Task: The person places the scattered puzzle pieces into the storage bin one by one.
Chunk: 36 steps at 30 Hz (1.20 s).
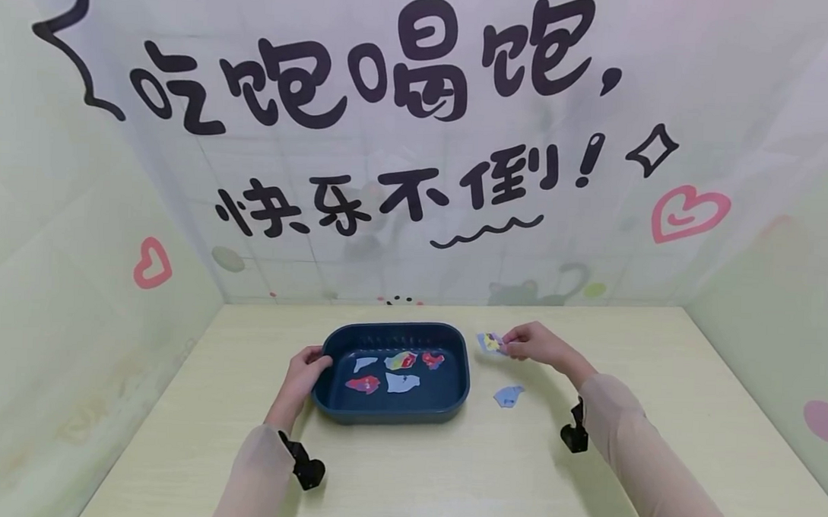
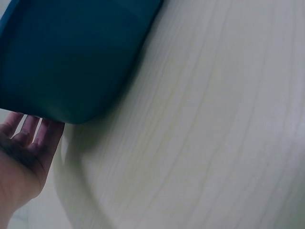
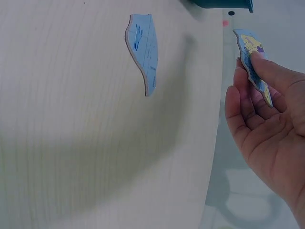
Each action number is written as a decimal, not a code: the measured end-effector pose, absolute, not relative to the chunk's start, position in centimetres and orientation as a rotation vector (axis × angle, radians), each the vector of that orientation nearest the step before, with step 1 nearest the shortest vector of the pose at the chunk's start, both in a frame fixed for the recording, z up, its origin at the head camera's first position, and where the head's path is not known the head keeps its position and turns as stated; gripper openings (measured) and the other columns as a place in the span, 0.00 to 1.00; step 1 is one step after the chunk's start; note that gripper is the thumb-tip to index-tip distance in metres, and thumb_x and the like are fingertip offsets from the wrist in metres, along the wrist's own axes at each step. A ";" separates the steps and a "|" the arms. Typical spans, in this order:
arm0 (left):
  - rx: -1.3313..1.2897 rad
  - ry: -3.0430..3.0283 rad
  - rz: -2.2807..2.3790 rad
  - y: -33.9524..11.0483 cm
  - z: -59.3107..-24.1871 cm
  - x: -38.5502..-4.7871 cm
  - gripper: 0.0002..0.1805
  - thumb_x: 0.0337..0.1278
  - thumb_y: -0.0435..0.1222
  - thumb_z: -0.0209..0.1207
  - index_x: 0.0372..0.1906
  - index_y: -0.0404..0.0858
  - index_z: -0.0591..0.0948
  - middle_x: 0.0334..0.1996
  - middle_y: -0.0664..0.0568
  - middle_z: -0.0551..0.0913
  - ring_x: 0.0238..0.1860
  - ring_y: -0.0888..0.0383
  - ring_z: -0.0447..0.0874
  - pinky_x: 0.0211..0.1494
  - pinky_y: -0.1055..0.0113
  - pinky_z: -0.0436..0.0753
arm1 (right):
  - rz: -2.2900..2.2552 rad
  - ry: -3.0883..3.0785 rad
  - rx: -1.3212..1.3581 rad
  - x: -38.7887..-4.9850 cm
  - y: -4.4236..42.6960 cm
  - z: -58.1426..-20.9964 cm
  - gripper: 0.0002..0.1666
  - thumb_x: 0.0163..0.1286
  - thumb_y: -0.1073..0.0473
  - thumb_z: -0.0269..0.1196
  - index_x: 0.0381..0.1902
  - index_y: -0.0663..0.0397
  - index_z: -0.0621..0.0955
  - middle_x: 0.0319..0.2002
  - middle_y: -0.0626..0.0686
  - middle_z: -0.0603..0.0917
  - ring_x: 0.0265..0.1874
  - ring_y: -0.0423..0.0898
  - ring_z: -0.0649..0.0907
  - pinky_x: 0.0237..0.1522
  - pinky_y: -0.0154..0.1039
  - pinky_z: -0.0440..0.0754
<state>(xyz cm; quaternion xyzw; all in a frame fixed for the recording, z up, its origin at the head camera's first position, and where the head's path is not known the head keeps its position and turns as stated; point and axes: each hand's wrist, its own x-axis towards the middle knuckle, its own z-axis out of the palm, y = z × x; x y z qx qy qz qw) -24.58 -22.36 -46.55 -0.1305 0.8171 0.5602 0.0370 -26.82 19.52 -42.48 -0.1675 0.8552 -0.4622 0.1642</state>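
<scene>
At the left end of the dark blue tray, my left hand grips the rim, thumb over the edge. In the left wrist view its fingers lie against the tray's outer wall. My right hand pinches a flat map puzzle piece, light blue with yellow and purple, between thumb and fingers above the table. Another light blue puzzle piece lies on the table right of the tray. Inside the tray are several pieces, among them a red one and a pale blue one.
The pale wood-grain table ends at a back wall with black lettering. Side walls close it in at left and right. A black wrist camera sits on the left arm, and another camera on the right.
</scene>
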 end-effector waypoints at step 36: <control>-0.390 2.511 1.739 -22.3 -46.7 -24.6 0.24 0.58 0.35 0.48 0.58 0.28 0.66 0.56 0.34 0.69 0.56 0.45 0.67 0.63 0.51 0.66 | -1.284 2.426 -0.398 -26.8 12.7 -40.1 0.16 0.64 0.57 0.58 0.44 0.64 0.79 0.38 0.61 0.83 0.37 0.54 0.80 0.46 0.49 0.79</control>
